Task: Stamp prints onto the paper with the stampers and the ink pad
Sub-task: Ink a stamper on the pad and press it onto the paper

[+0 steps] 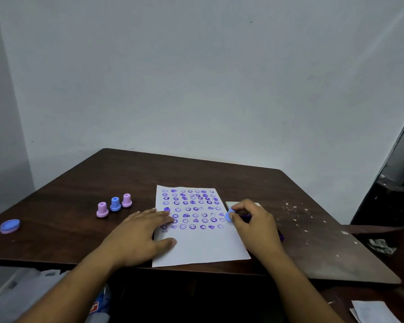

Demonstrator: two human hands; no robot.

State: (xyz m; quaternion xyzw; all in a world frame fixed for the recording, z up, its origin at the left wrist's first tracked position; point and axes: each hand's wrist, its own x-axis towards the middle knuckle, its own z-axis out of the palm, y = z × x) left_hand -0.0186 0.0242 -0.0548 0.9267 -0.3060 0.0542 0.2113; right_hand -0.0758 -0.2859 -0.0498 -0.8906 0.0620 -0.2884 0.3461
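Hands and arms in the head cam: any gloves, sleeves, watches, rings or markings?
None visible. Both the left hand and the right hand are bare, with no gloves. Both forearms are uncovered down to the bottom edge of the frame, so no sleeve shows. No watch, bracelet or strap at either wrist, and no ring can be made out on the fingers. No tattoos or tape are discernible at this resolution.

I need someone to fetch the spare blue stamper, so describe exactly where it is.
On the brown table, left of the paper, three stampers stand in a short row. The blue stamper is the middle one, with pink stampers on both sides.
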